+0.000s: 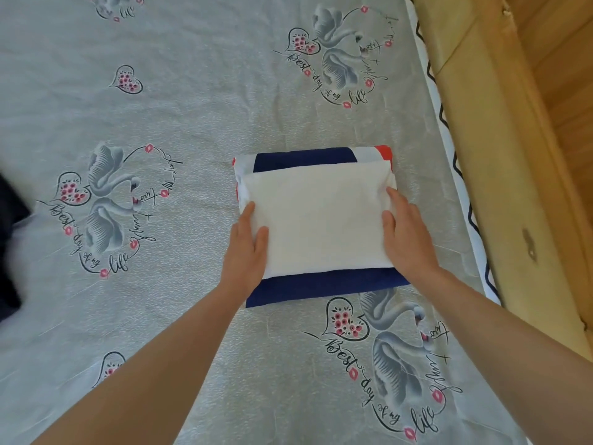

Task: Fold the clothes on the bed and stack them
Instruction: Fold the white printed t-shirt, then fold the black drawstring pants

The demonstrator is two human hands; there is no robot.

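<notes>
A folded white garment [317, 220] lies on top of a folded navy, white and red garment [321, 285], forming a small stack in the middle right of the bed [199, 123]. My left hand [247, 248] holds the white garment's left edge, thumb on top and fingers along the side. My right hand [406, 232] holds its right edge the same way, thumb on the cloth. A dark garment [9, 239] lies at the left border of the view, mostly cut off.
The bed sheet is grey with swan and heart prints. The mattress's right edge [449, 149] runs diagonally beside a tan padded bed frame [500, 155], with wooden floor [564, 75] beyond it.
</notes>
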